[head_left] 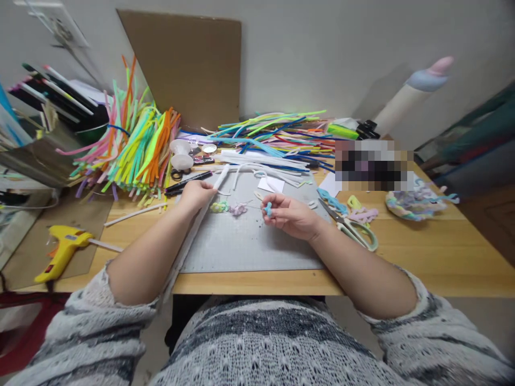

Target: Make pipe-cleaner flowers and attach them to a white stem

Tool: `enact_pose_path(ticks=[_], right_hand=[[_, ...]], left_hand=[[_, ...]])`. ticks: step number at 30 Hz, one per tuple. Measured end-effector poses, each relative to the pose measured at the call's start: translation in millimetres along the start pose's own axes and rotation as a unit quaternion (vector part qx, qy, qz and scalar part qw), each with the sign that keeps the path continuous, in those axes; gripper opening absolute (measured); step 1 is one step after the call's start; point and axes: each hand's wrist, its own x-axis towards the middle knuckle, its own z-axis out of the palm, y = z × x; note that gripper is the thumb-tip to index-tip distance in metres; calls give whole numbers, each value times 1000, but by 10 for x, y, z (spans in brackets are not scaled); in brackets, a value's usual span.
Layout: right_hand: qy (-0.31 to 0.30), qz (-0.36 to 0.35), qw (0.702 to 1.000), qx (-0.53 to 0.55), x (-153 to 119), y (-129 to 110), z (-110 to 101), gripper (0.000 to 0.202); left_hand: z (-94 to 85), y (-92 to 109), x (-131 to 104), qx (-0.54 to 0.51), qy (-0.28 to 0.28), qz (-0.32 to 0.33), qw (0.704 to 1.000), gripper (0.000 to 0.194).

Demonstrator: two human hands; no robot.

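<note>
My left hand (197, 195) is closed at the left of the grey cutting mat (241, 249), its fingertips pinching a long white strip (222, 178) that runs down beside the forearm. Above the mat's middle, my right hand (293, 217) pinches a small bent piece of light-blue pipe cleaner (267, 209). Between the hands lie a yellow-green twisted pipe cleaner piece (219, 206) and a pale purple one (238, 209). A small white card (271, 185) rests behind the right hand. Open scissors (354, 228) lie close to the right wrist.
Colourful pipe cleaners (148, 145) stand bunched at the left, with more pipe cleaners (273, 134) heaped along the wall. A yellow glue gun (64, 252) lies at the left. Blue twisted pieces (332, 201) and a pastel coiled piece (414, 205) are at the right.
</note>
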Motion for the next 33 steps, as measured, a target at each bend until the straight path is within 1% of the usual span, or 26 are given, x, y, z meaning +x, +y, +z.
enact_pose_path(ticks=[2, 4, 5, 6, 7, 8, 9, 10, 11, 12, 14, 16, 18, 22, 24, 29, 33], right_hand=[[6, -22, 1000, -11, 6, 14, 27, 30], [12, -38, 999, -23, 10, 30, 45, 29], [17, -43, 998, -30, 10, 37, 52, 29], [22, -50, 998, -37, 7, 43, 59, 30], [27, -56, 997, -43, 2, 47, 67, 32], [32, -63, 996, -49, -6, 49, 76, 33], [37, -68, 996, -53, -16, 48, 87, 34], [40, -75, 995, -57, -27, 46, 99, 33], [42, -82, 994, -60, -38, 43, 111, 32], [42, -90, 993, -62, -49, 39, 123, 31], [39, -113, 991, -67, -70, 33, 144, 29], [35, -136, 987, -73, -87, 27, 159, 27], [30, -141, 986, -83, -100, 21, 167, 27], [-14, -102, 990, -97, -121, 10, 163, 26], [-34, -87, 991, -94, -127, 13, 155, 24], [-27, -97, 990, -99, -134, 52, 137, 20], [-41, -115, 987, -106, -144, 61, 128, 18]], left_hand=[[0, 48, -2, 50, 22, 12, 998, 24], [42, 162, -119, 100, 51, 52, 992, 27], [84, 237, -226, 146, 75, 127, 978, 27], [140, 316, -361, 178, 82, 202, 960, 26], [208, 390, -517, 194, 66, 266, 942, 26], [284, 453, -682, 208, 15, 312, 927, 25], [361, 499, -844, 216, -42, 338, 915, 22], [435, 526, -993, 224, -97, 349, 905, 19], [500, 531, -1117, 229, -128, 353, 898, 15], [553, 520, -1213, 238, -136, 354, 894, 11], [617, 469, -1315, 245, -120, 360, 892, 7], [629, 420, -1330, 243, -102, 370, 891, 7], [609, 403, -1312, 245, -104, 384, 884, 8], [549, 443, -1308, 265, -133, 408, 863, 9], [529, 458, -1324, 272, -140, 412, 858, 8], [516, 448, -1357, 293, -123, 422, 849, 6], [514, 447, -1377, 313, -111, 435, 837, 4]])
